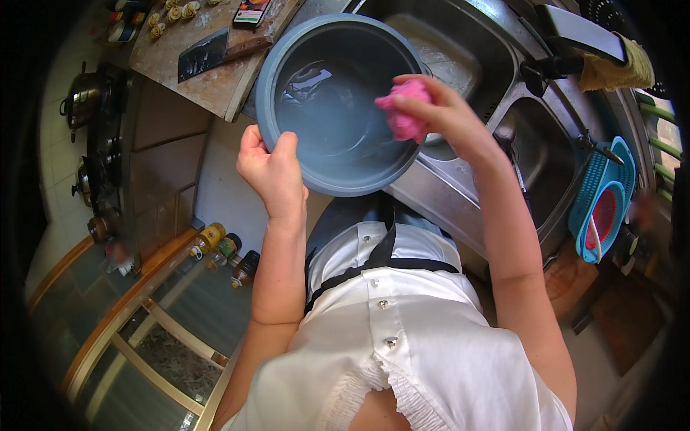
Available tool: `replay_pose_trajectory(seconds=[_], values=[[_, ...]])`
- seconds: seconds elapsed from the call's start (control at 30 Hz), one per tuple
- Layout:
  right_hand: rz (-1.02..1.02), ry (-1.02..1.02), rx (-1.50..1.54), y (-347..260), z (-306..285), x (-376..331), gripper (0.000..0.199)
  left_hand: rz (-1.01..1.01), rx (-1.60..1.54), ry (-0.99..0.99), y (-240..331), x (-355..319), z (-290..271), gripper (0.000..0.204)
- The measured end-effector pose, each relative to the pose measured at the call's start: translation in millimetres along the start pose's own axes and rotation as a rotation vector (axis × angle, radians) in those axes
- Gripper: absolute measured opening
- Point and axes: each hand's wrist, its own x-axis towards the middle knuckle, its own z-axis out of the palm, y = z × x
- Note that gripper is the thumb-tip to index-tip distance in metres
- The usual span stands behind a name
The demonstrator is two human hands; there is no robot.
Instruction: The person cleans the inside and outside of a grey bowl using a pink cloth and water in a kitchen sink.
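Note:
A large grey-blue round basin [338, 185] is tilted in front of me at the sink's left edge, its inside wet and shiny. My left hand [272, 167] grips the rim at the near left, thumb inside and fingers curled round the outside. My right hand [438, 108] is closed on a crumpled pink cloth [405, 108], over the right side of the basin. Whether the cloth touches the inner wall I cannot tell. Behind the basin, the steel sink [496, 43] shows its two bowls, partly covered by the basin and my right arm.
Left of the basin, a worn board [162, 54] holds a cleaver [205, 59], a phone [251, 13] and several small yellowish pieces. A yellow cloth [625, 68] drapes near the faucet. Blue plastic baskets [614, 183] stand at the right. Bottles [208, 239] and pots [86, 97] are at the left.

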Motion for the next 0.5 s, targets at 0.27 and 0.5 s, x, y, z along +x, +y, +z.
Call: replay_pose_trajectory(seconds=[0.27,0.5], values=[[-1.029,0.268,-1.271,16.8,33.1,74.5,0.037,0.094,0.11,-0.029,-6.7,-0.8,2.3,0.009],[-0.541,0.198,-1.434,58.8,51.2,59.3,0.028,0.145,0.172,0.019,-8.2,-1.0,2.9,0.008]])
